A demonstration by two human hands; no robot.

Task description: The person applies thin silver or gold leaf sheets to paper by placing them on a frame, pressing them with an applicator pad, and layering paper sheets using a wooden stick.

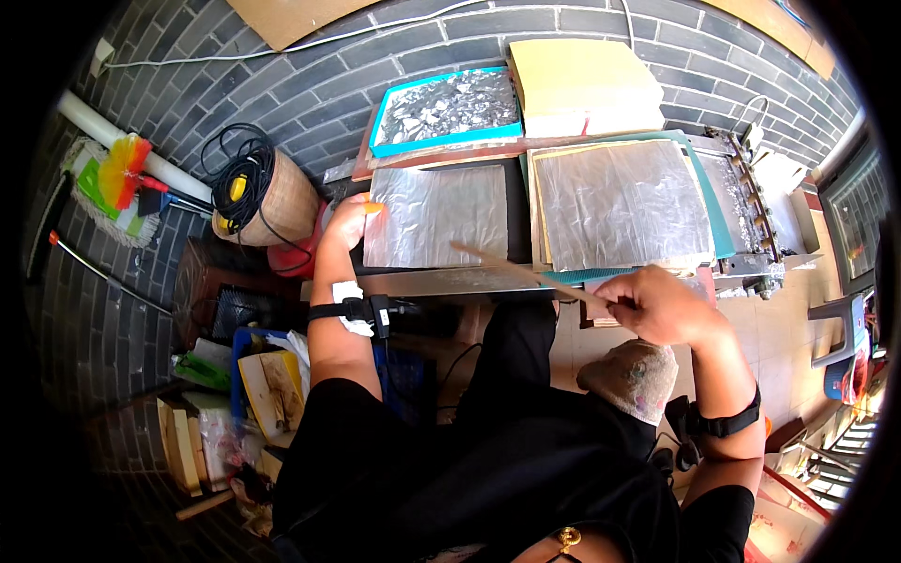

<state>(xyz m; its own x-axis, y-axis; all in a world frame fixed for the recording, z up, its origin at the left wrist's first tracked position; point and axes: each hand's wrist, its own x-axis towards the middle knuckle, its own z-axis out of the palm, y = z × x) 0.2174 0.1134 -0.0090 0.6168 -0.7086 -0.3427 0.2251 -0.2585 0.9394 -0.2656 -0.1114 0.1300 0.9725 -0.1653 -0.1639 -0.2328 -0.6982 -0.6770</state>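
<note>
A thin silver foil sheet (436,218) lies over a black board on the bench in front of me. My left hand (348,224), with orange covers on the fingertips, grips this sheet at its left edge. In my right hand (651,302) is a thin wooden stick (524,271), pointing left so that its tip is over the sheet's lower right part; whether it touches the foil I cannot tell. To the right lies a stack of silver foil sheets (623,204) with yellowish paper under it, on a green mat (714,211).
Behind the sheets stand a blue-rimmed tray (380,144) of silvery flakes and a block of yellow paper (584,77). A metal device with knobs (757,197) is at the right end. On the left, a woven basket (292,204) carries a coiled black cable (243,176).
</note>
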